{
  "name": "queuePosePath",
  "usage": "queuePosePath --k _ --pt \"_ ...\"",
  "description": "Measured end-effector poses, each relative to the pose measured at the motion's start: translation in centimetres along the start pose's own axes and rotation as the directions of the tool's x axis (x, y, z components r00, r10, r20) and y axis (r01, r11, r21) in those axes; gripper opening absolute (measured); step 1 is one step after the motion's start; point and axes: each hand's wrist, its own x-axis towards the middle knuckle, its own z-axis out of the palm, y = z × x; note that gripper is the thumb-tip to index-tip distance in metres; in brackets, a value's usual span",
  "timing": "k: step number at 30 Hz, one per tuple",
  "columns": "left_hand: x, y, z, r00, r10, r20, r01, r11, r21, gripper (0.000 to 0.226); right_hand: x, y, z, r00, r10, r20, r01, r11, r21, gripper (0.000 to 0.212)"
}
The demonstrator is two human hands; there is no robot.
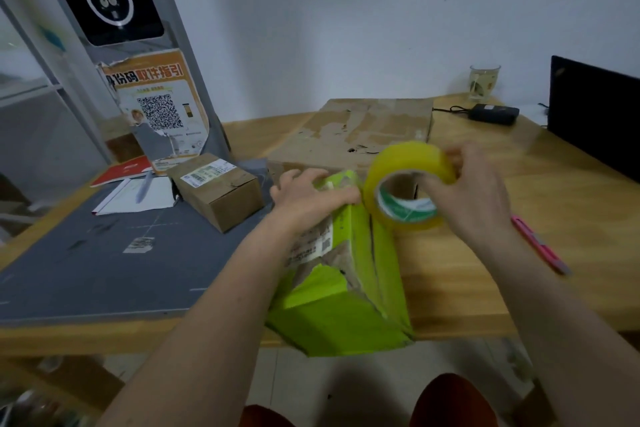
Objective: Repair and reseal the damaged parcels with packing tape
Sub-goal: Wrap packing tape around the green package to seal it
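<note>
Right hand grip wrapped round yellow roll of packing tape, thumb in cardboard core, roll held just right of parcel's far end. Left hand grip pressing flat, fingers curled over far top edge of torn lime-green cardboard parcel, mid-worktop near front edge. Advice: anchor tape end under left fingers, pull roll along split seam, keep tension, smooth down. Brown cardboard boxes wait beyond on wooden worktop.
</note>
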Motion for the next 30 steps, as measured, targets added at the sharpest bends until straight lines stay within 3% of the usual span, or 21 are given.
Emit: queuePosePath --k 2,4,7,9,11,15,17,21,30 --pt "-0.1 -1.4 -0.1 0.999 -0.001 0.052 0.022 0.913 -0.406 0.083 1.0 -2.2 -0.5 0.999 0.012 -0.047 -0.002 0.976 0.217 0.05" --pt "0.0 -1.9 0.5 0.991 0.006 0.131 0.085 0.728 -0.68 0.065 1.8 -4.0 -0.1 0.999 0.018 -0.05 0.001 0.93 0.368 0.044" --pt "0.3 -2.9 0.5 0.989 -0.034 0.143 0.122 0.729 -0.673 0.041 1.4 -5.2 2.1 0.999 0.021 0.044 -0.038 0.902 0.43 0.042" --pt "0.3 -3.4 -0.3 0.985 -0.09 0.146 0.169 0.668 -0.725 0.038 0.7 -5.2 4.0 0.992 0.015 0.125 -0.069 0.895 0.441 0.036" --pt "0.8 -3.8 -0.6 0.996 -0.035 0.087 0.088 0.668 -0.739 0.03 0.1 -5.4 5.4 0.983 0.007 0.181 -0.085 0.899 0.429 0.031" --pt "-0.2 -5.8 -0.8 0.989 0.115 0.094 0.023 0.502 -0.865 0.046 0.1 -6.7 6.7 0.971 -0.072 0.227 -0.003 0.95 0.312 0.026" --pt "0.0 -6.3 -0.9 0.991 0.117 0.07 0.005 0.48 -0.877 0.052 0.4 -7.0 6.4 0.972 -0.11 0.209 0.052 0.964 0.262 0.023" --pt "0.1 -6.9 -0.6 0.992 0.124 0.031 -0.031 0.472 -0.881 0.038 1.8 -5.6 4.5 0.994 -0.064 0.089 0.037 0.959 0.282 0.022" --pt "1.2 -7.0 -0.1 0.989 0.134 0.069 -0.01 0.512 -0.859 0.03 2.4 -1.5 0.4 0.994 -0.074 0.085 0.062 0.987 0.145 0.016"
